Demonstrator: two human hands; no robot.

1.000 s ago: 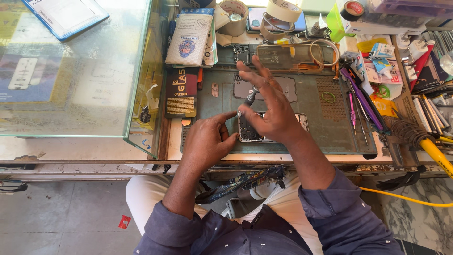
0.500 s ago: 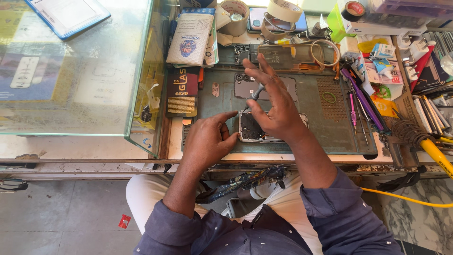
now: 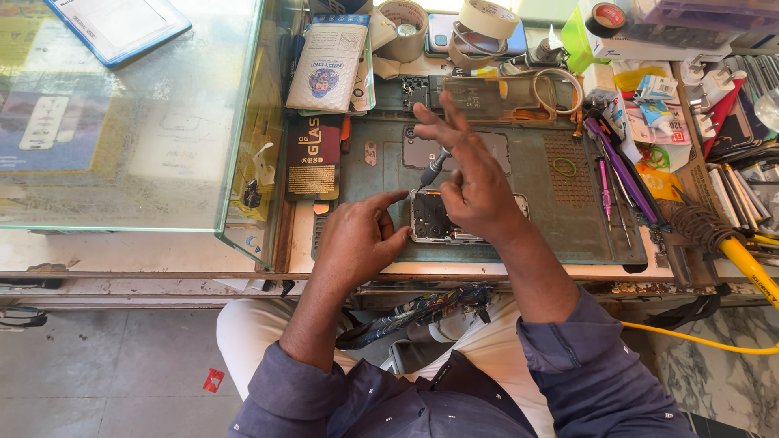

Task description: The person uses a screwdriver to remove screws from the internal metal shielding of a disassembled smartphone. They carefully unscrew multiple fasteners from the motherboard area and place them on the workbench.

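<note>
1. Squarely at the front edge of the green work mat [image 3: 568,211] lies an opened phone [image 3: 434,219], its back off and its inner parts facing up; it rests flat on the surface, partly hidden under the right hand.
2. Left hand [image 3: 357,239]: knuckles up, fingers loosely curled, thumb and forefinger spread and reaching to the phone's left edge to steady it. It grips nothing.
3. Right hand [image 3: 471,182]: thumb and a bent finger pinch the dark handle of a small screwdriver [image 3: 432,169], its tip angled down at the phone's upper left corner; the other fingers fan out above.
4. Handling, as a judgement: the phone looks light, stiff and thin, but its bared insides seem fragile. Holding it by the frame edges looks safest.
5. Containers: a glass case [image 3: 130,130] on the left holds flat printed packets. No tray is clearly visible; the tweezers and pens [image 3: 617,174] lie loose on the mat's right side, and tape rolls [image 3: 487,18] sit behind.
</note>
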